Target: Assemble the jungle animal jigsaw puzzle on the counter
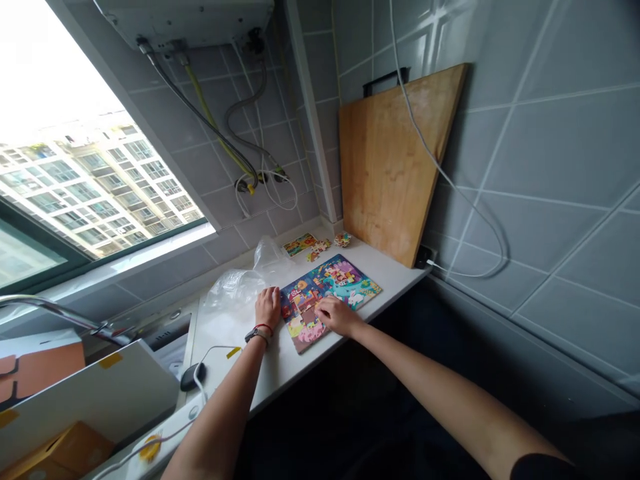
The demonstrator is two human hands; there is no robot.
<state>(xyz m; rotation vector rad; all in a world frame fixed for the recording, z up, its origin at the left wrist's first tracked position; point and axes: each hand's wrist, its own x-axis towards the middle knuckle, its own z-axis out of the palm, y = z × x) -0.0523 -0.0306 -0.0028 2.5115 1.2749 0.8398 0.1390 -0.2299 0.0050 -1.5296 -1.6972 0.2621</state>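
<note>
A colourful jigsaw puzzle (360,287) lies in its flat board on the white counter, with pieces fitted in and brown bare patches near its middle. My left hand (268,308) rests at the board's left edge, fingers lying loosely on the counter and holding nothing. Over the lower middle of the puzzle, my right hand (339,316) has its fingers pinched together and pointing down. Whatever may be between those fingertips is too small to make out. Loose puzzle pieces (319,249) and a small pile of pieces (343,239) lie behind the board, next to a picture card (299,245).
Crumpled clear plastic (233,293) lies left of the board. A large wooden board (390,167) leans against the tiled wall, with a white cable (425,143) hanging before it. A black round device (193,377) with a cord sits near the sink and faucet (65,310).
</note>
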